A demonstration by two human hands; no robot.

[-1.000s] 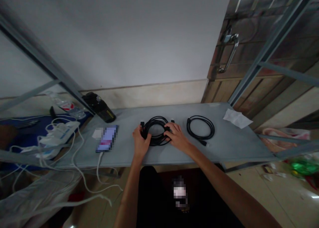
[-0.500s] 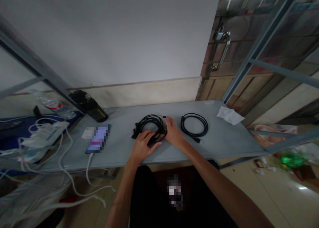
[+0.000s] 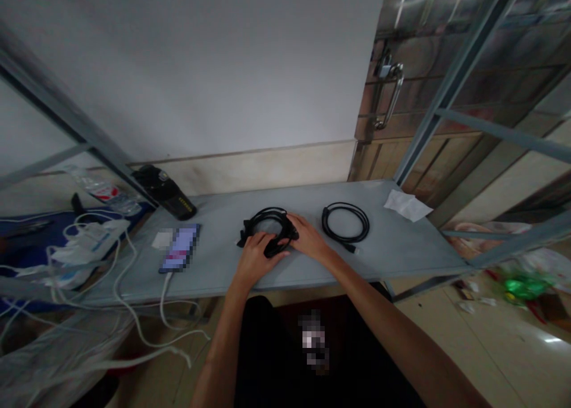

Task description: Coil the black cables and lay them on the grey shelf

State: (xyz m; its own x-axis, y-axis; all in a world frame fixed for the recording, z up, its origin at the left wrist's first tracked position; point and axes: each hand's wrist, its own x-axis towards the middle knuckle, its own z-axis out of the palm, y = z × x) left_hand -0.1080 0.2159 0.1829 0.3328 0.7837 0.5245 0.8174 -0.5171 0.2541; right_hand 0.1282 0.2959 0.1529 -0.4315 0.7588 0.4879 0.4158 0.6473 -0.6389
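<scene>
A coiled black cable (image 3: pixel 266 222) lies on the grey table (image 3: pixel 401 247) in front of me. My left hand (image 3: pixel 256 255) rests on the near side of the coil, fingers curled over it. At the coil's right edge my right hand (image 3: pixel 307 238) lies against the cable with its fingers on the strands. A second coiled black cable (image 3: pixel 345 223) lies flat to the right, apart from both hands.
A phone (image 3: pixel 179 248) with a white charging lead lies on the table's left part, a black bottle (image 3: pixel 164 192) behind it. White cables and chargers (image 3: pixel 84 247) pile up at far left. A crumpled white tissue (image 3: pixel 405 205) sits at the back right. Metal frame bars cross both sides.
My left hand moved from the coil's left edge onto its near side. The right hand stayed at the coil's right edge. The camera view shifted slightly.
</scene>
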